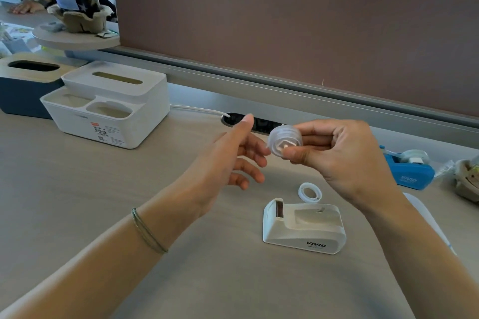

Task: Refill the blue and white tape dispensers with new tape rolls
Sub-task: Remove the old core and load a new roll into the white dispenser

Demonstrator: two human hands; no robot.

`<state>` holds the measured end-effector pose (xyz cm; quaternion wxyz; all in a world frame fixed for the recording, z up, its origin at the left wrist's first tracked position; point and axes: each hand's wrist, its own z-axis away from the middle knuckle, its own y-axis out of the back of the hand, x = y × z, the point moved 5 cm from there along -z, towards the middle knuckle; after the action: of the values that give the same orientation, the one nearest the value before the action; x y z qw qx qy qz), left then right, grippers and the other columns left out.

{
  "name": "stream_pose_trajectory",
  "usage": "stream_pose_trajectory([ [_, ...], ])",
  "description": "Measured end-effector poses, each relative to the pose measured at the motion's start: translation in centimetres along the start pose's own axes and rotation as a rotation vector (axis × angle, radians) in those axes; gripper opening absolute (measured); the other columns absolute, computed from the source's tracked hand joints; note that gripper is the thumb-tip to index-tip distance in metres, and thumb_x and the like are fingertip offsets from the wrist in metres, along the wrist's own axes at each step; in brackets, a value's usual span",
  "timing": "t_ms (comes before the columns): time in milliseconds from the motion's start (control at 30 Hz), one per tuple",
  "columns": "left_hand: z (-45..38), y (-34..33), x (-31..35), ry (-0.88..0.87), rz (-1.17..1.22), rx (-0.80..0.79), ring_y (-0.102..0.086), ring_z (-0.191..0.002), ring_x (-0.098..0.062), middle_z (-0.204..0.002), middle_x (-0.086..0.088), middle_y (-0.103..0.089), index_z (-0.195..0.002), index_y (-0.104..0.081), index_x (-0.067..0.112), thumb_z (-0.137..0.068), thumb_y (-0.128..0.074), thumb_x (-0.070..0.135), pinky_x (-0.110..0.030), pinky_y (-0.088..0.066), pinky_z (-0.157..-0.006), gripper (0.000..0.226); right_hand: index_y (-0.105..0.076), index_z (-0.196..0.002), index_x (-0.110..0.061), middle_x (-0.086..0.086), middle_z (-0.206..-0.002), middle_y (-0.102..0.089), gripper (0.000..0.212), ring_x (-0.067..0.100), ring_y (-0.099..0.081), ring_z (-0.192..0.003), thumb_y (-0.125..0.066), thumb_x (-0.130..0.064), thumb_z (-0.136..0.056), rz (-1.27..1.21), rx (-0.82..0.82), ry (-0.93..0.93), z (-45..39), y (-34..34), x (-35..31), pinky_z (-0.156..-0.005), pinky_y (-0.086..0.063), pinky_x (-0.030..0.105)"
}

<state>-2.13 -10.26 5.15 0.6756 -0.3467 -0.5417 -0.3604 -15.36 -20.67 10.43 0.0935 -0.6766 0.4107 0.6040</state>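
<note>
My right hand (344,155) pinches a clear tape roll (283,141) with a white core, held above the desk. Just left of the roll, my left hand (228,158) hovers with fingers spread, its fingertips almost touching the roll. Below them the white tape dispenser (303,228) sits on the desk with its cradle empty. A small white ring (309,192), an empty tape core, lies just behind it. The blue tape dispenser (408,169) stands at the right with a roll seated in it.
A white tissue box organiser (108,103) and a dark blue box with a wooden lid (26,85) stand at the back left. A brown partition (285,33) closes the far edge, with a cable slot (248,122) in the desk. A paper cup holder (466,181) sits at the right edge.
</note>
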Motion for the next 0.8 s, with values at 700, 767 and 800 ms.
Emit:
stream_pose_trajectory([
  [700, 1.6, -3.7, -0.3, -0.108, -0.147, -0.175, -0.059, -0.062, -0.023, -0.07, -0.011, -0.061, -0.085, -0.062, 0.003, -0.103, -0.047, 0.037, -0.024, -0.041, -0.047, 0.041, -0.08, -0.093, -0.024, -0.005, -0.087, -0.081, 0.024, 0.015, -0.077, -0.079, -0.087, -0.02, -0.071, 0.183, -0.01, 0.036, 3.2, 2.6, 0.1, -0.079, -0.064, 0.038],
  [767, 2.0, -4.3, -0.7, -0.104, -0.102, -0.219, -0.058, -0.061, -0.022, -0.07, -0.01, -0.06, -0.088, -0.062, 0.0, -0.104, -0.048, 0.033, -0.022, -0.041, -0.046, 0.039, -0.08, -0.094, -0.022, -0.002, -0.087, -0.081, 0.024, 0.017, -0.077, -0.079, -0.087, -0.02, -0.071, 0.182, -0.005, 0.042, 4.0, 3.1, 0.2, -0.078, -0.065, 0.039],
  [800, 2.1, -4.5, -0.8, -0.101, -0.078, -0.235, -0.057, -0.06, -0.021, -0.069, -0.009, -0.06, -0.086, -0.061, 0.001, -0.104, -0.049, 0.03, -0.022, -0.04, -0.046, 0.036, -0.08, -0.094, -0.022, -0.001, -0.087, -0.08, 0.024, 0.017, -0.076, -0.078, -0.087, -0.019, -0.071, 0.182, 0.0, 0.041, 4.3, 3.3, 0.3, -0.077, -0.065, 0.038],
])
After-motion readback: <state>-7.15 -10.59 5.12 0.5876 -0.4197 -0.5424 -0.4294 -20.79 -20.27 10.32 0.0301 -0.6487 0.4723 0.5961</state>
